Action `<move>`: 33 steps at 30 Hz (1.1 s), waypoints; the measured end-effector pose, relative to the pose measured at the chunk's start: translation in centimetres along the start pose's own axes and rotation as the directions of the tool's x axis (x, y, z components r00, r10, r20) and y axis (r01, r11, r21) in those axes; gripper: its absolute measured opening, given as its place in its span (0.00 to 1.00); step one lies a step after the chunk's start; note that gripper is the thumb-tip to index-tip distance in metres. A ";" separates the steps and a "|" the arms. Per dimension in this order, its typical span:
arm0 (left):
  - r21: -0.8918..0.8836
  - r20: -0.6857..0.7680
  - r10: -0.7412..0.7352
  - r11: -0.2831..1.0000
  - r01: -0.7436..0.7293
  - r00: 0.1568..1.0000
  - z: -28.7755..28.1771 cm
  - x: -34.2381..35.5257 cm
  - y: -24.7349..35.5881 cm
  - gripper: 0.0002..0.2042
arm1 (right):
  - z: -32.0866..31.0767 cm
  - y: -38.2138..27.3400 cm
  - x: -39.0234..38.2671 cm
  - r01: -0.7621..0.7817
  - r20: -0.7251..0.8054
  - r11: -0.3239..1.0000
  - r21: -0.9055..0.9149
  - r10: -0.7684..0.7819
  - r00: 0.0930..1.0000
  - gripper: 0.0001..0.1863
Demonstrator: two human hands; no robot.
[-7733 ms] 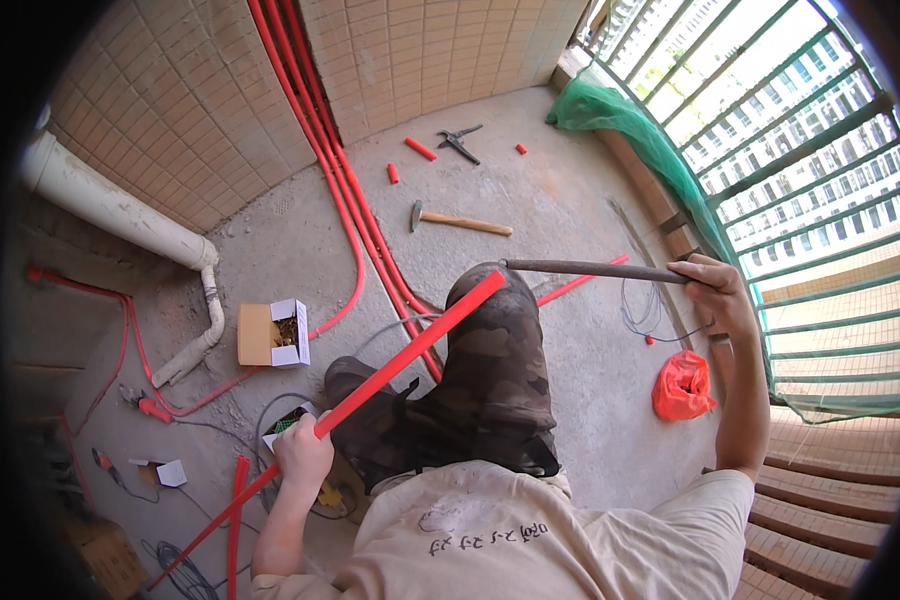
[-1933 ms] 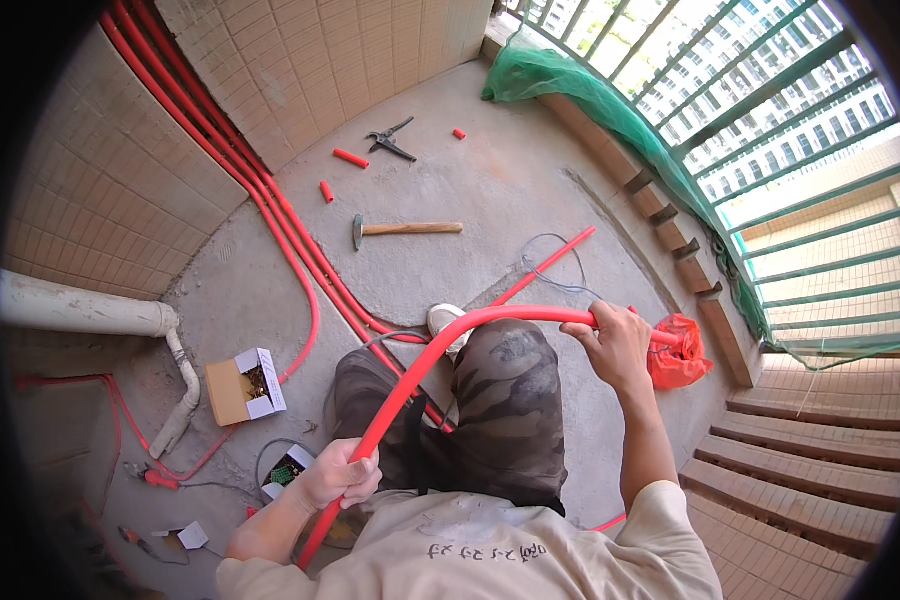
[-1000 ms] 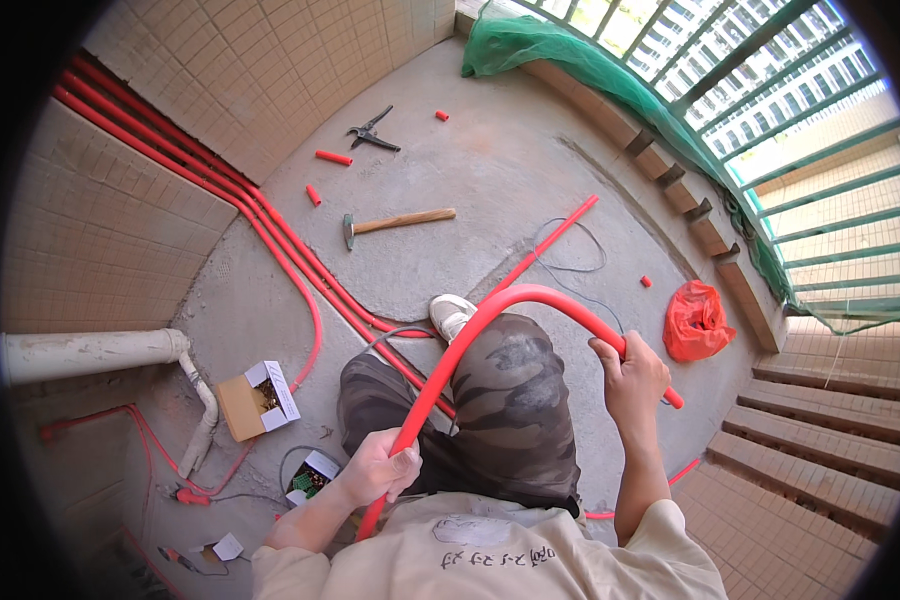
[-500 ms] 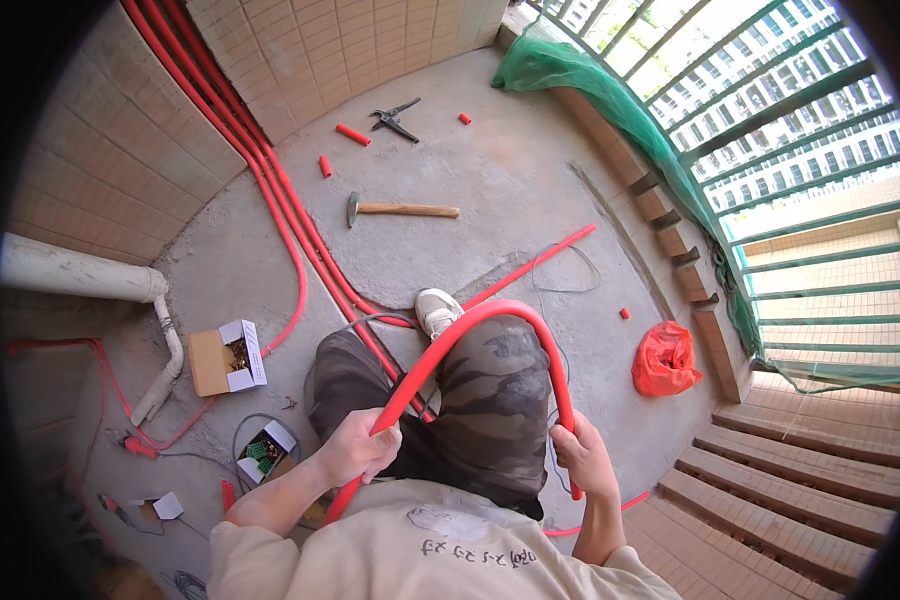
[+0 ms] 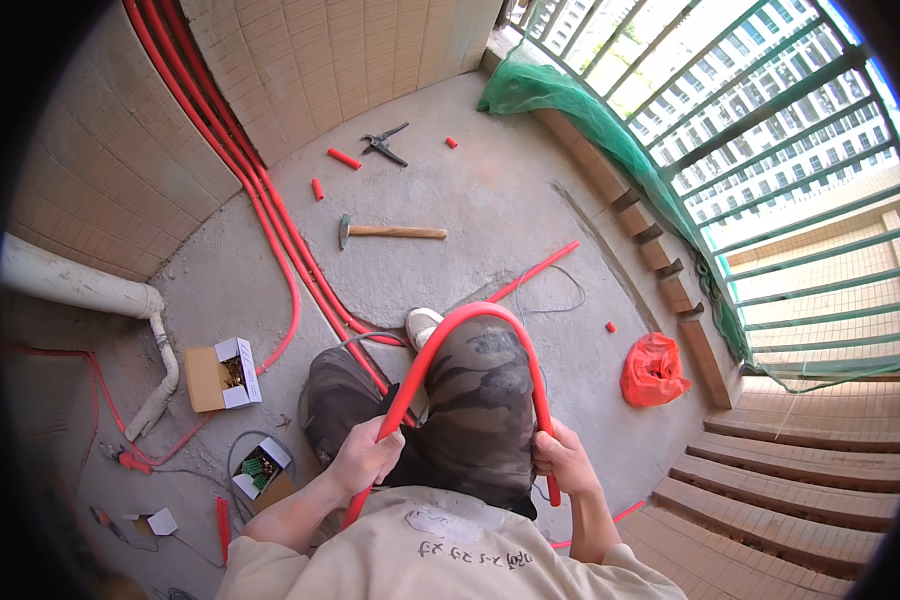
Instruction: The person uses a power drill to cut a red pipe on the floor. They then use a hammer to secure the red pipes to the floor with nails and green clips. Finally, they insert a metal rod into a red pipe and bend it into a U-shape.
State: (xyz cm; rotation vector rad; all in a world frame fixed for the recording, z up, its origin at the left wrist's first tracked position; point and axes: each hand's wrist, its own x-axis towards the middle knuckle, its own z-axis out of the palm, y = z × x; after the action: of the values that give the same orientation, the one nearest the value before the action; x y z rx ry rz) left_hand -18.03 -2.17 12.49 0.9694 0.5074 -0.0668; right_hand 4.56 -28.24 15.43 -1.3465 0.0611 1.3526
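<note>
Pipe (image 5: 475,315), red, arches over the raised knee (image 5: 485,380); left hand (image 5: 365,455) and right hand (image 5: 560,460) each close around one leg, equally near, ends pointing back toward the body.

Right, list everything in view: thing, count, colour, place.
bent conduit: one, red, arched over the knee, gripped at both ends
wall conduits: several, red, down the tiled wall and across the floor
hammer: one, wooden handle, floor centre
pliers: one, dark, by the far wall
conduit offcuts: a few, red, near the pliers
plastic bag: one, red, by the steps
cardboard boxes: two, open, left floor
drain pipe: one, white, left wall
netting: green, along the railing
left hand; right hand: both gripping the conduit
</note>
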 end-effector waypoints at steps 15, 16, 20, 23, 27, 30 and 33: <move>0.289 -0.066 0.081 0.956 -0.059 0.994 0.7 -1.6 13.0 0.26 | 7.5 -7.5 2.4 0.230 0.337 0.968 0.100 -0.251 0.908 0.14; 0.289 -0.061 0.145 0.950 -0.121 0.988 1.2 -1.2 12.9 0.27 | 8.6 -7.0 2.2 0.233 0.331 0.957 0.173 -0.279 0.901 0.15; 0.262 -0.032 0.171 0.952 -0.157 0.985 4.0 1.6 14.5 0.28 | 11.4 -7.1 2.4 0.279 0.195 0.886 0.369 -0.368 0.909 0.14; 0.189 -0.012 0.134 0.974 -0.129 0.991 5.6 3.6 15.0 0.28 | 13.0 -7.0 3.1 0.331 0.107 0.817 0.472 -0.425 0.899 0.14; 0.088 0.069 0.149 0.984 -0.155 0.986 7.2 5.7 14.7 0.26 | 14.5 -7.0 3.8 0.409 0.001 0.710 0.574 -0.500 0.866 0.17; 0.092 0.054 0.140 0.985 -0.144 0.989 7.4 6.7 14.2 0.24 | 16.0 -7.2 4.2 0.426 -0.041 0.646 0.633 -0.522 0.852 0.18; 0.075 0.047 0.095 0.992 -0.098 0.994 8.2 7.1 15.1 0.18 | 16.8 -7.4 4.6 0.441 -0.066 0.599 0.669 -0.542 0.837 0.19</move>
State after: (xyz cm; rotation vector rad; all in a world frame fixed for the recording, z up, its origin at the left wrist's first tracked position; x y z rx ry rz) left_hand -4.46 1.14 24.76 1.0649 0.4202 -0.0205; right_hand 0.62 -11.18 22.55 -0.5721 0.0562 0.8092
